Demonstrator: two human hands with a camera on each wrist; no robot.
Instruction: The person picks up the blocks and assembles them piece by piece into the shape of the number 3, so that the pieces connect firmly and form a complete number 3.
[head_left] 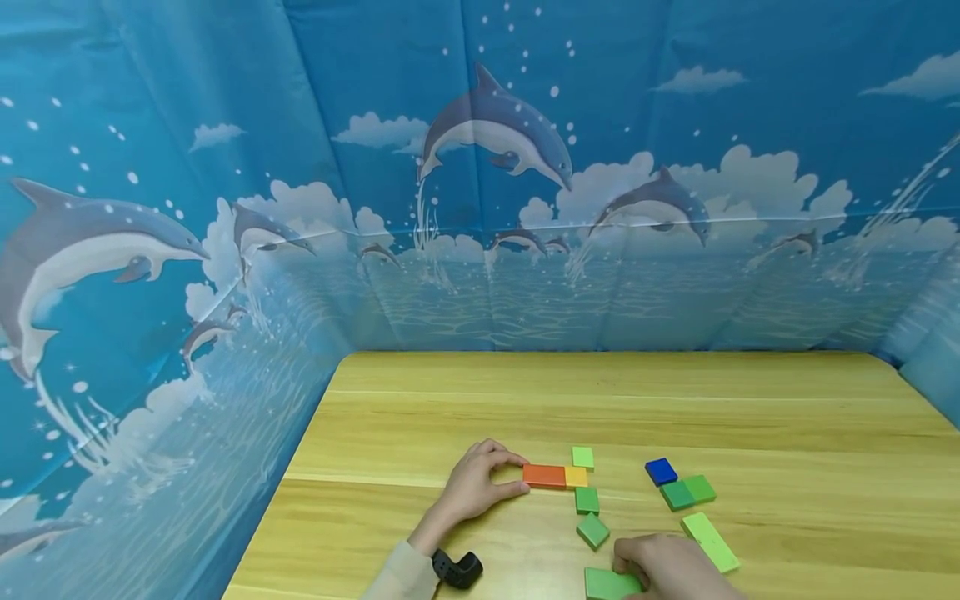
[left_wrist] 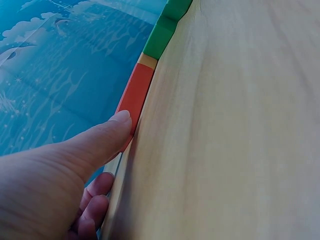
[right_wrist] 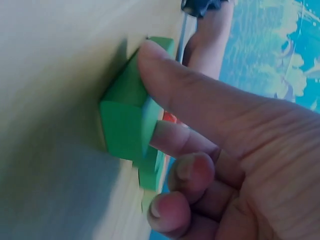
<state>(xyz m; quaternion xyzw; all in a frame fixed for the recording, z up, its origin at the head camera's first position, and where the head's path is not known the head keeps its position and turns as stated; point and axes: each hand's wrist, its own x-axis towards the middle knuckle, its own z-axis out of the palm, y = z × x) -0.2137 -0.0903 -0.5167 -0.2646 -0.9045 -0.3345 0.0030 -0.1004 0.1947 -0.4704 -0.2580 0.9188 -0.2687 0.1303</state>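
My left hand (head_left: 474, 483) pinches the left end of a red-orange rectangular block (head_left: 543, 476), its thumb (left_wrist: 121, 122) on the near side. Against the block's right end sits a small yellow-orange block (head_left: 576, 476). Beyond that lies a light green square block (head_left: 582, 457); on the near side come a green square block (head_left: 587, 500) and another green one, turned at an angle (head_left: 592, 531). Nearer the front, my right hand (head_left: 671, 567) grips a longer green block (right_wrist: 122, 127) between thumb and fingers, low over the tabletop. Its right end is hidden by the hand in the head view.
To the right, a dark blue block (head_left: 661, 472) lies by two green square blocks (head_left: 688, 492). A lime green rectangular block (head_left: 709, 542) is just beyond the right hand. Dolphin-printed sheets (head_left: 525, 292) stand along the back and sides of the wooden table (head_left: 600, 400).
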